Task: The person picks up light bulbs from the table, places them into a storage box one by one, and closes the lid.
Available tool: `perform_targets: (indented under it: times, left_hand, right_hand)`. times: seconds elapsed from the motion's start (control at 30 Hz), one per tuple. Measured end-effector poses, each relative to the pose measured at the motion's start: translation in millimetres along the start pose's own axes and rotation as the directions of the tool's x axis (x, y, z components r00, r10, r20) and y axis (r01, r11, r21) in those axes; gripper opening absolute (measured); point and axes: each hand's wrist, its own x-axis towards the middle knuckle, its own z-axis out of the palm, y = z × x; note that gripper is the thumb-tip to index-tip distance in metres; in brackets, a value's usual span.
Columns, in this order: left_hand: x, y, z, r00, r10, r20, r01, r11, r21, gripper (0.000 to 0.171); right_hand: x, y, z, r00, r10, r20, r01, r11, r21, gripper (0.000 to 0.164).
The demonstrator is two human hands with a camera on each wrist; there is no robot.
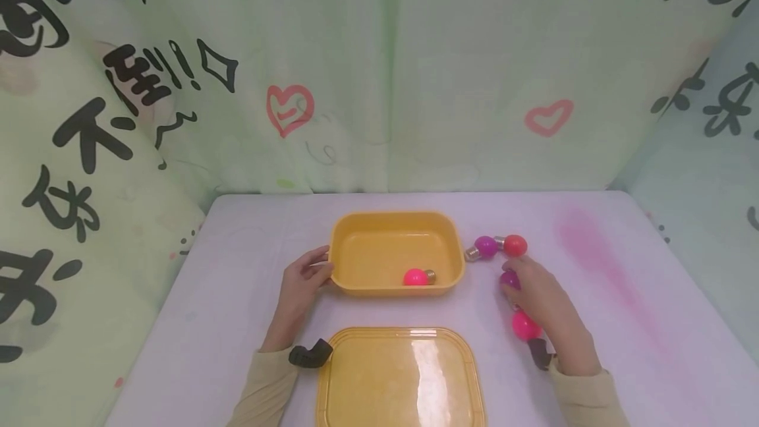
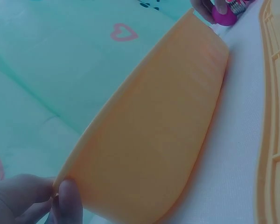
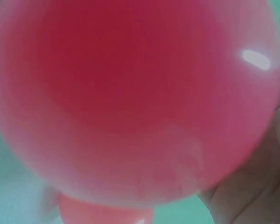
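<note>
One glossy purple bulb (image 1: 509, 279) is pinched between the thumb and fingers of the right hand (image 1: 536, 288), which partly covers it on the tabletop (image 1: 255, 223). Just wristward of that grip lies a shiny pink bulb (image 1: 526, 326), looming large in the right wrist view with a white highlight. Just beyond the fingertips sits a red bulb (image 1: 515, 246), and left of it a second purple bulb (image 1: 486, 246), both with ridged metal screw bases. Farther left of the grip, across a narrow gap, stands a rounded yellow tray (image 1: 396, 216); its left rim is pinched by the left hand (image 1: 300, 285), and a bright pink bulb (image 1: 415, 277) lies inside. Nearer the person, between the two grips, a flat yellow lid (image 1: 367, 374) lies across a strip of cloth from the tray. Right of the right hand, the tabletop runs past a pink smear (image 1: 599, 262) to a slanting edge. Beyond both hands, a pale green curtain (image 1: 462, 71) bears red hearts and black characters; one up and left of the left hand looks like 不.
</note>
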Motion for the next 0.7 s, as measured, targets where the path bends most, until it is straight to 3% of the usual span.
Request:
perform_targets:
  times: [0.17, 0.7]
  left_hand:
    - [-0.5, 0.6, -0.5, 1.000, -0.003, 0.000, 0.003, 1.000, -0.004, 0.041]
    - [-0.8, 1.4, -0.5, 1.000, -0.001, -0.002, 0.001, 1.000, -0.008, 0.041]
  right_hand:
    - [1.8, 0.6, -0.4, 1.000, 0.000, 0.001, 0.000, 1.000, -0.001, 0.042]
    - [4.5, -17.7, -14.9, 0.985, -0.127, -0.116, 0.126, 0.992, -0.009, 0.040]
